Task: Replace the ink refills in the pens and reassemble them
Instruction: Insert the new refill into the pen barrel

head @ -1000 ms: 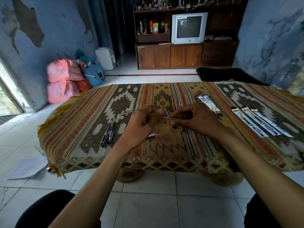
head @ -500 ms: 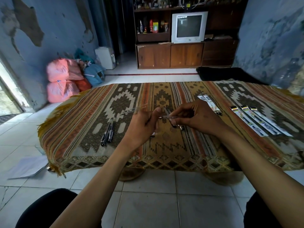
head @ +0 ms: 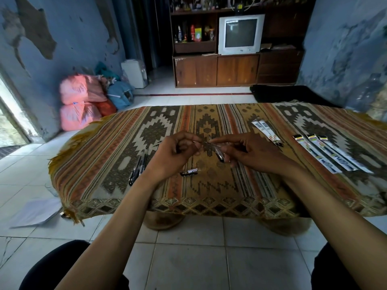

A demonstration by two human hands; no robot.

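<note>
While both hands meet at frame centre above the patterned cloth (head: 209, 185), left hand (head: 176, 153) pinching a thin pale refill (head: 199, 142), right hand (head: 251, 153) closed round a clear pen barrel (head: 218, 153) — dark-tipped, angled down — black pens (head: 138, 166) lying centre-left, packaged refills (head: 326, 153) at right.

Dim room; daylight enters at the left edge of my frame. Wide-angle bending at the borders; far upper centre dark, soft.

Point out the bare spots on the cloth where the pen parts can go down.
Free: far-left cloth beyond the black pens; the near strip under the wrists. Crowded: around the loose pen piece and the right side with the refill packets.
</note>
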